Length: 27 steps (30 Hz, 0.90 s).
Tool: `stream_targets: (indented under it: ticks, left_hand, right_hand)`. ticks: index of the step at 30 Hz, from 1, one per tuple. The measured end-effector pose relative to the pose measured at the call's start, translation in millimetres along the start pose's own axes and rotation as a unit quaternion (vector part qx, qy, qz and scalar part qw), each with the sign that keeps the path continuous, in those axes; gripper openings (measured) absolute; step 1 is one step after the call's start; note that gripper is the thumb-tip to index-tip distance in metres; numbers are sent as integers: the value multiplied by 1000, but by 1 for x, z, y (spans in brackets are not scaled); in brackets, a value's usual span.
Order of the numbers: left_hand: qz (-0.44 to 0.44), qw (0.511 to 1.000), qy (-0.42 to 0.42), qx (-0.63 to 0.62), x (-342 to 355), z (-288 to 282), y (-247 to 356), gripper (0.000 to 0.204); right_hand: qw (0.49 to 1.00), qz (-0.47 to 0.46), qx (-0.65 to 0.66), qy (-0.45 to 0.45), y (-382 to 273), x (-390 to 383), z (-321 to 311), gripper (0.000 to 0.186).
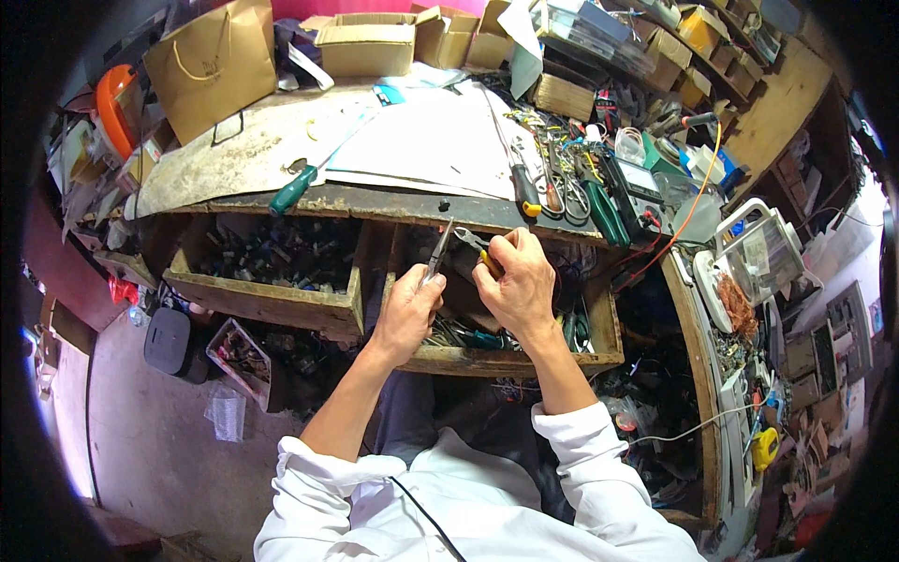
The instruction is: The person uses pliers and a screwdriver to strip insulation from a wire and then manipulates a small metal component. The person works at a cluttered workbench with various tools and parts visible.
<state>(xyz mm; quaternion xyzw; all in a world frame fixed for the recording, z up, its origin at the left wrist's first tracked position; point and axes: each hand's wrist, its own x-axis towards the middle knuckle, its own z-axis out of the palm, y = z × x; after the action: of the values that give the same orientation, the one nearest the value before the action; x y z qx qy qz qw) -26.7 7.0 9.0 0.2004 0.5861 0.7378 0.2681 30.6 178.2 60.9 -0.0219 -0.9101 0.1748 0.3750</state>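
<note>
Both hands are raised over an open wooden drawer (604,323) full of tools. My left hand (406,311) is closed round slim needle-nose pliers (439,249), whose long grey jaws point up and away from me. Close to its right, my right hand (521,281) grips cutting pliers (474,241) with yellow and black handles, their metal head tilted toward the left-hand tool. The two tool heads come very near each other; whether they touch, I cannot tell. A small dark piece (444,204) lies on the bench edge just beyond them.
A second drawer (272,298) on the left holds many small dark parts. On the bench (375,199) lie a green-handled screwdriver (295,190), a yellow-and-black screwdriver (526,192), green-handled pliers (607,211) and a multimeter (639,180). Cardboard boxes (365,47) line the back.
</note>
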Motion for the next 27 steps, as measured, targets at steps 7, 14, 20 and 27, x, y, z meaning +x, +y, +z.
stream_targets:
  ticks: [7, 14, 20, 27]
  left_hand:
    - [5, 1000, -10, 0, -1, 1, 1, 22]
    - [61, 996, 14, 61, 3, 0, -7, 22]
    - [89, 990, -77, 81, -10, 7, 11, 21]
    - [3, 992, -16, -125, -10, 3, 11, 26]
  right_hand:
    - [992, -65, -104, 6, -4, 6, -3, 21]
    - [979, -126, -161, -6, -4, 9, -8, 21]
    - [958, -165, -221, -77, 13, -1, 9, 14]
    - [995, 17, -65, -73, 20, -12, 8, 19]
